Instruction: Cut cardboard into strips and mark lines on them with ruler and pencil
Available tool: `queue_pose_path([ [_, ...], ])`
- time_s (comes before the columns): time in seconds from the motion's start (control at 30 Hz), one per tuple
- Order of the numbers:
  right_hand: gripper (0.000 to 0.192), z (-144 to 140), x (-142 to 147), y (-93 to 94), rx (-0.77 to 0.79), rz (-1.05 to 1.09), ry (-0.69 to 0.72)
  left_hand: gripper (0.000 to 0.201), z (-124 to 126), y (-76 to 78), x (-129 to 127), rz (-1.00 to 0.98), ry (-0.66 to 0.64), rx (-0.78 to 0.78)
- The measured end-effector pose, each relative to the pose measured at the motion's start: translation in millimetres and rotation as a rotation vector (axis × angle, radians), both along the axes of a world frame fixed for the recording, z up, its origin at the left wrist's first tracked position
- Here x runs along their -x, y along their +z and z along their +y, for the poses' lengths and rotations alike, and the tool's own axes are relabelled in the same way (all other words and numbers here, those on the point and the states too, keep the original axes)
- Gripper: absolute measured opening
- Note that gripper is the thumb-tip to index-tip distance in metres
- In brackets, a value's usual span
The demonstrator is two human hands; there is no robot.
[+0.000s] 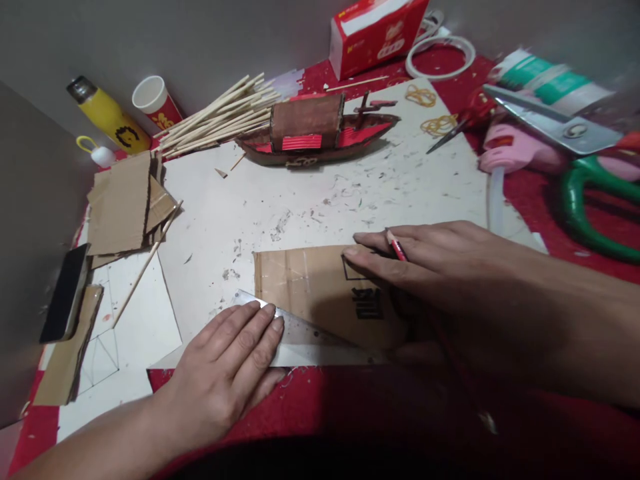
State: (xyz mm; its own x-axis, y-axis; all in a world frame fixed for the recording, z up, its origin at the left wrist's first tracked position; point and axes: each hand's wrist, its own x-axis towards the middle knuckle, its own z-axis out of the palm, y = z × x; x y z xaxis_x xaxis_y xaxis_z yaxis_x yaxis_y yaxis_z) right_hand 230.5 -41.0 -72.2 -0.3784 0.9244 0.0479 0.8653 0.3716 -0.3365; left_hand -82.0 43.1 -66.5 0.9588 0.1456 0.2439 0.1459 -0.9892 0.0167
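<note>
A piece of brown cardboard with black printing and faint lines lies near the front edge of the white work sheet. Along its lower left side runs a shiny straight ruler. My left hand has its fingers together on the ruler, with the thumb below. Across the cardboard's right part rests my right hand, its index finger on the printed area. A red and black pencil is tucked between its fingers, tip pointing away from me. The right thumb is lost in dark shadow.
Behind stands a brown model boat beside a bundle of wooden sticks. Scissors and a pink glue gun lie at right. Cardboard pieces and a phone are at left, near a paper cup and yellow bottle.
</note>
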Motion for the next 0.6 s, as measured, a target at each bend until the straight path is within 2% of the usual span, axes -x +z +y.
queue_pose_path([
  [0.07,0.072,1,1,1.5,-0.006,-0.039,0.006,0.044,0,0.9,0,0.017,0.016,-0.004],
  [0.27,0.081,0,0,-1.6,-0.153,-0.053,-0.027,0.045,1,4.2,-2,0.026,0.027,0.004],
  [0.6,0.081,-2,-10,3.3,-0.084,0.014,-0.004,0.048,4,5.6,-3,0.052,0.033,-0.013],
])
